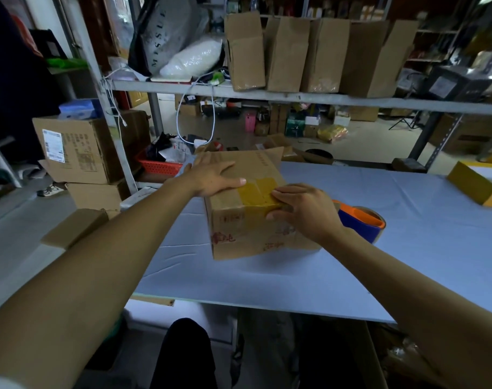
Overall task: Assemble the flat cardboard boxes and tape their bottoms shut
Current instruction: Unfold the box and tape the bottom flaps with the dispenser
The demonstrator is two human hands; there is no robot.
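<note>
Cluttered shelving [267,96] behind the pale blue tabletop [379,248] carries four upright brown boxes [303,54]. On the tabletop stands the cardboard box [247,234] — taped bottom up. The left hand [211,178] lies flat on it; the right hand [303,209] presses yellow tape [256,193] over the edge, half hiding a blue-orange tape roll [360,220].

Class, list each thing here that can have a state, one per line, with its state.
Cardboard box: assembled, on the table, taped face up.
Yellow tape strip: stuck across the seam.
Left hand: flat on the box.
Right hand: pressing the tape at the edge.
Tape dispenser: lying unheld.
Shelf boxes: assembled, flaps open.
</note>
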